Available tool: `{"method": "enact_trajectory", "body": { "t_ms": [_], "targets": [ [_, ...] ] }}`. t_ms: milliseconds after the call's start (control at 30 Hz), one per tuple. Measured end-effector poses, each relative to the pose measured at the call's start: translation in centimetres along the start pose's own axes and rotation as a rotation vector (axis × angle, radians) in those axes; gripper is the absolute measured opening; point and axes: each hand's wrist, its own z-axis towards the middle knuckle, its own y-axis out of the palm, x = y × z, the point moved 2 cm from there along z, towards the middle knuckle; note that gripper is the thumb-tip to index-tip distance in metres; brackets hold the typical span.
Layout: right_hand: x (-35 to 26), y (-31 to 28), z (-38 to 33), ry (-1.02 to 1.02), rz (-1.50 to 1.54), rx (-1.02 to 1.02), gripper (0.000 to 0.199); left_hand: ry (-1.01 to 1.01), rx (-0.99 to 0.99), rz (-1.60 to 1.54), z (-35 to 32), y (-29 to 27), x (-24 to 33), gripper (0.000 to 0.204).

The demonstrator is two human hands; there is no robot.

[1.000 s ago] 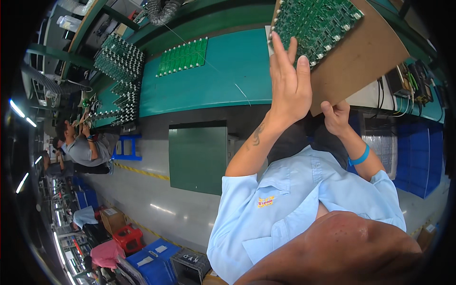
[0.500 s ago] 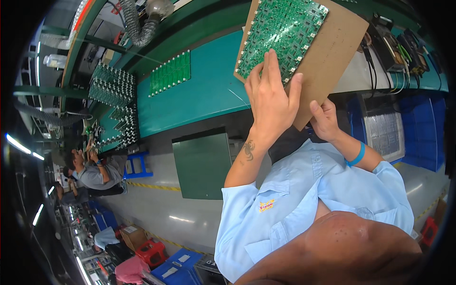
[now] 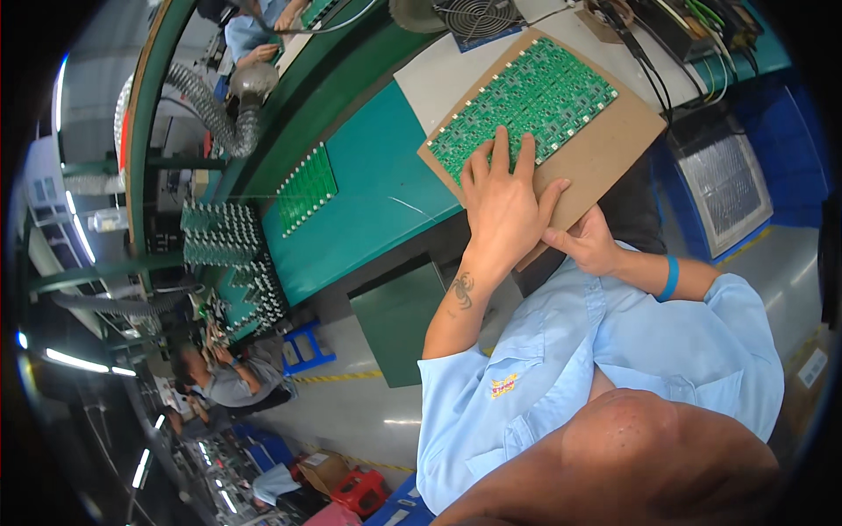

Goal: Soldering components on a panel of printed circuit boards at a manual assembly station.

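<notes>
A panel of green printed circuit boards [image 3: 535, 101] lies on a brown cardboard sheet [image 3: 605, 162], tilted across the bench's front edge. My left hand [image 3: 504, 197] rests on the panel's near left part, palm down and fingers spread. At the sheet's near corner, my right hand [image 3: 586, 244] grips the cardboard, thumb on top and the other fingers mostly hidden. White connectors line the panel's long sides.
A smaller green circuit panel [image 3: 307, 190] lies on the teal bench mat [image 3: 368, 184]. Several board stacks [image 3: 224, 237] stand farther left. A fan [image 3: 478, 19] and cabled devices sit at the back right. A blue crate [image 3: 776, 145] stands right. Another person [image 3: 232, 377] works at left.
The view has turned, and the cardboard and panel sit lower and more level in it. My right thumb has come down onto the sheet's edge. My left hand stays on the panel.
</notes>
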Motion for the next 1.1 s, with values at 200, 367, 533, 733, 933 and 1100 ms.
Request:
{"method": "enact_trajectory", "body": {
  "t_ms": [200,367,533,733,933,1100],
  "targets": [
    [0.4,-0.3,0.7,0.019,0.044,0.035,0.064,0.069,-0.152,-0.006,1.5,1.4,-0.6,0.069],
    [1.5,-0.1,1.5,0.007,0.006,0.084,0.059,0.108,-0.199,-0.007,2.3,2.3,-1.9,0.069],
    [1.2,-0.4,2.4,0.205,-0.045,0.040,0.039,0.103,-0.228,0.030,2.8,2.0,-3.2,0.069],
    [1.9,-2.6,4.0,0.645,-0.082,-0.248,0.020,0.127,-0.241,-0.009,3.9,2.3,-5.5,0.070],
    [1.4,-2.8,5.1,0.636,-0.095,-0.232,0.022,0.119,-0.237,-0.018,4.4,3.0,-6.4,0.071],
    [1.6,-3.2,5.0,0.622,-0.031,-0.160,0.020,0.111,-0.235,-0.011,4.8,3.2,-6.3,0.073]
  ]
}}
